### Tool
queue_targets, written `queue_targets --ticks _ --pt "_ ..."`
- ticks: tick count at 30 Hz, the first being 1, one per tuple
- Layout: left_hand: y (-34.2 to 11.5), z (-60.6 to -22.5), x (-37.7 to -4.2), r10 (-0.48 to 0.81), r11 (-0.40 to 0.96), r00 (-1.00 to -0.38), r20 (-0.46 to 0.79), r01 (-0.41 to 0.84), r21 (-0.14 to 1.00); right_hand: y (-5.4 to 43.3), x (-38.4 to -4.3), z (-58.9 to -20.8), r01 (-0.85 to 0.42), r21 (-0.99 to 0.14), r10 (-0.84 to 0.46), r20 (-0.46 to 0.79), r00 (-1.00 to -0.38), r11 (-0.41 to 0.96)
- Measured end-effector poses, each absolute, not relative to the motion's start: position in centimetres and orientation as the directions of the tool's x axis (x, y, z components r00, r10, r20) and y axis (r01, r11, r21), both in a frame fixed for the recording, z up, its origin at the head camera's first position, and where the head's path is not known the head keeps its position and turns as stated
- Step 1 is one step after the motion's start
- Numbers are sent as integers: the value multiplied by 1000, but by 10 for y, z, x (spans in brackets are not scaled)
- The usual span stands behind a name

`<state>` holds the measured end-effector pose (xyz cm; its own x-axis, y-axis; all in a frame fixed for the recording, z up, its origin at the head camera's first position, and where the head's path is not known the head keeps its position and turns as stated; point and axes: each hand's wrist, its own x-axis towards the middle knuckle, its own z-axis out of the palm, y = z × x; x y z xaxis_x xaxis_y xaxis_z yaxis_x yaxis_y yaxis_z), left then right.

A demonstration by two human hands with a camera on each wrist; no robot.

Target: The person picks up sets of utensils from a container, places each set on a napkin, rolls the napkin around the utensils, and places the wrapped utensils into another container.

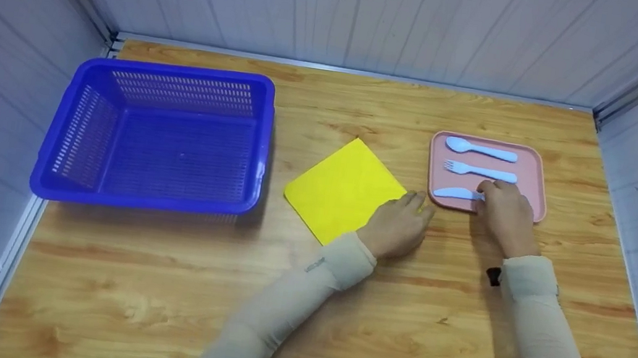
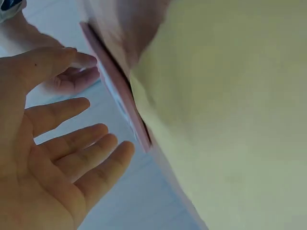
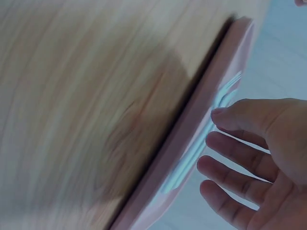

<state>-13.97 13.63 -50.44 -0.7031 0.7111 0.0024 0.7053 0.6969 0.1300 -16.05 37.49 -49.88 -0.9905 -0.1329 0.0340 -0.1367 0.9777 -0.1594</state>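
Note:
On the pink tray [image 1: 535,172] lie a light-blue spoon [image 1: 482,149], a fork [image 1: 482,172] and a knife [image 1: 457,193], side by side. My right hand [image 1: 506,221] reaches over the tray's front edge, thumb and index finger at the knife's handle in a pinch; its other fingers stay loosely bent in the right wrist view. The handle is mostly hidden under that hand. A flat yellow square sheet [image 1: 345,189] lies on the table left of the tray. Over its right corner is my left hand [image 1: 397,224], fingers spread and relaxed in the left wrist view, holding nothing.
A blue plastic basket [image 1: 263,134] with slotted walls stands at the left on the wooden table [image 1: 154,287]. Pale panel walls [image 1: 348,14] close in the back and both sides.

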Motion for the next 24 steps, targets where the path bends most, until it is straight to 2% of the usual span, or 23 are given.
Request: queue_targets --ticks 5,11,19,24 --pt "157 -510 -150 701 713 -709 -80 692 117 384 -166 -503 -131 -154 -135 -19 -991 979" --pt "165 -514 -159 683 729 -710 -170 676 104 390 -167 -507 -161 -178 -161 10 -987 971" --pt "161 -515 -159 693 720 -702 -163 685 111 391 -170 -507 -158 -179 -159 8 -987 971" --pt "157 -517 -161 709 705 -689 -148 691 162 396 -169 -509 -193 -171 -195 6 -981 966"
